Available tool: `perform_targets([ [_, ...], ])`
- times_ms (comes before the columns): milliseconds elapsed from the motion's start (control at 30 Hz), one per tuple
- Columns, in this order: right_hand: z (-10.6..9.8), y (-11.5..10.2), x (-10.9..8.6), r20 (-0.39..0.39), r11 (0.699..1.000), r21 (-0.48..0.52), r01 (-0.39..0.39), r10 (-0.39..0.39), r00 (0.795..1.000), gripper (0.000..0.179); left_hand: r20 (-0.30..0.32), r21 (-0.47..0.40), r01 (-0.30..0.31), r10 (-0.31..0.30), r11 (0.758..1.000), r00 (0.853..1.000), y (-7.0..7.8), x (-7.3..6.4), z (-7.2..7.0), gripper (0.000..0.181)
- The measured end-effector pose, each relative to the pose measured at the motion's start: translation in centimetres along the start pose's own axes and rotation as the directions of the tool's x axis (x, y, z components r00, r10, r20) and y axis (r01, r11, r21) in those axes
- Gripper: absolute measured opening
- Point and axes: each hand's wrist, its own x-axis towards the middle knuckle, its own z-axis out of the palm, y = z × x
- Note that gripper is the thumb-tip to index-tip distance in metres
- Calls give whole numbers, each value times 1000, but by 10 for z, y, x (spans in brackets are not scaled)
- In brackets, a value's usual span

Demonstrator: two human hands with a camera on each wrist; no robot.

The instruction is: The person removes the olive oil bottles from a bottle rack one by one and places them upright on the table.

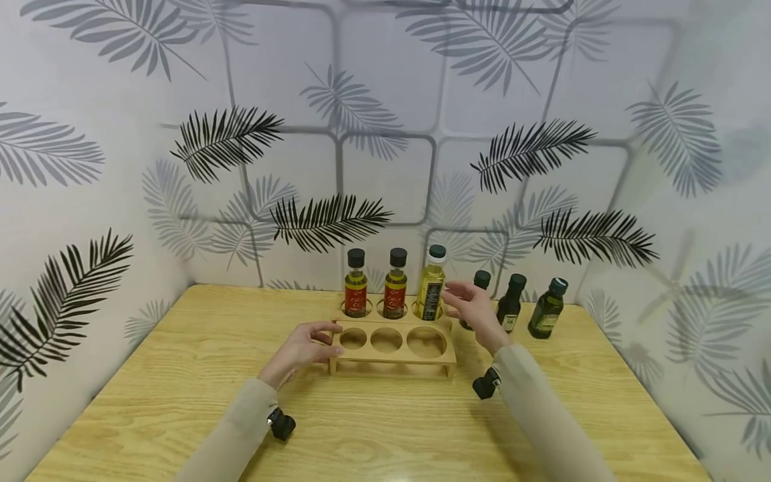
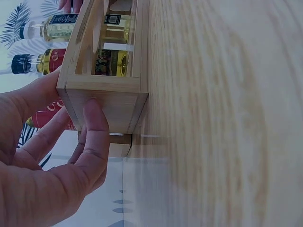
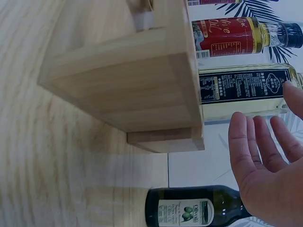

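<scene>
A wooden two-row rack stands on the table. My left hand holds its left end, and in the left wrist view fingertips touch the end panel. Two red-labelled olive oil bottles stand upright in the back row. A pale yellow oil bottle with a dark label stands in that row's right hole. My right hand is beside it, fingers loosely extended; in the right wrist view the thumb overlaps the bottle's neck end. Whether it touches is hard to tell.
Right of the rack stand several dark green bottles, among them a small dark bottle and a wider one; another is partly behind my right hand. The front row has round holes. A leaf-patterned wall closes off the back.
</scene>
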Motion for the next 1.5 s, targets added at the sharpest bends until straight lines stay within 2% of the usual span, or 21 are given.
perform_targets([
  [267, 5, -8, 11, 64, 1000, 8, 27, -27, 998, 69, 18, -5, 0, 0, 1000, 1000, 3, -1, -2, 47],
  [367, 6, -11, 13, 87, 1000, -19, 16, -14, 996, 73, 21, -3, 9, -9, 1000, 1000, 4, -2, -2, 47],
  [533, 8, -22, 12, 111, 996, -84, 5, 5, 994, 74, 12, -14, 18, -18, 1000, 1000, 5, -1, 0, 45],
  [633, 8, -21, 14, 114, 997, -81, -3, 12, 993, 74, 10, -14, 15, -15, 1000, 1000, 4, 0, 0, 45],
  [767, 8, -7, 22, 91, 997, -75, -7, 13, 996, 76, 9, -7, 8, -8, 1000, 1000, 3, -1, 0, 45],
  [967, 10, 4, 28, 61, 998, -40, 43, -40, 997, 77, 7, -11, 8, -8, 1000, 1000, 2, -2, -1, 44],
  [1300, 13, 9, 24, -30, 997, 33, 69, -68, 997, 74, 11, -9, 14, -14, 1000, 1000, 5, -1, 1, 44],
  [1500, 12, 2, 23, -59, 993, 67, 99, -95, 994, 75, 19, -20, 14, -14, 1000, 1000, 3, -1, 0, 45],
])
